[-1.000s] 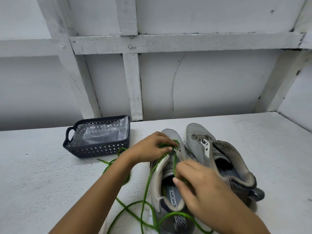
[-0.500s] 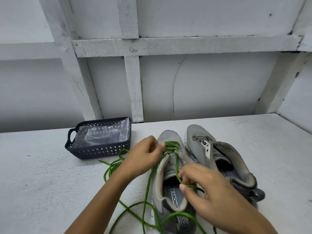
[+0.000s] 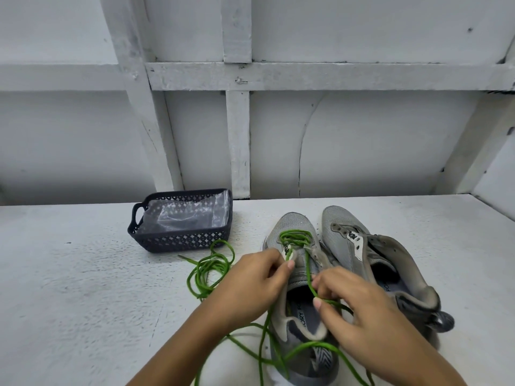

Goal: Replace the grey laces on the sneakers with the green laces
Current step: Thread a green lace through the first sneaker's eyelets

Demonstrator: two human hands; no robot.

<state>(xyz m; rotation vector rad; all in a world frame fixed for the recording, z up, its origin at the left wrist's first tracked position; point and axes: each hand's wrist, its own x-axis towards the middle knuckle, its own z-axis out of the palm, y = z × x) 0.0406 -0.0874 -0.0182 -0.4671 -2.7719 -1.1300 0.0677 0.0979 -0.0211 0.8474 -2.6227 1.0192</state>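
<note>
Green lace (image 3: 296, 237) on grey sneaker (image 3: 292, 222), between left hand (image 3: 250, 282) and right hand (image 3: 362, 316).

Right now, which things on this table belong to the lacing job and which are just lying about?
In the job: green laces, sneaker being laced, unlaced sneaker, left hand, right hand.
Lying about: black basket, clear plastic bag inside it.

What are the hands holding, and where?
The right hand pinches the green lace just past the eyelets; the left hand grips the left sneaker by its eyelet edge.
</note>
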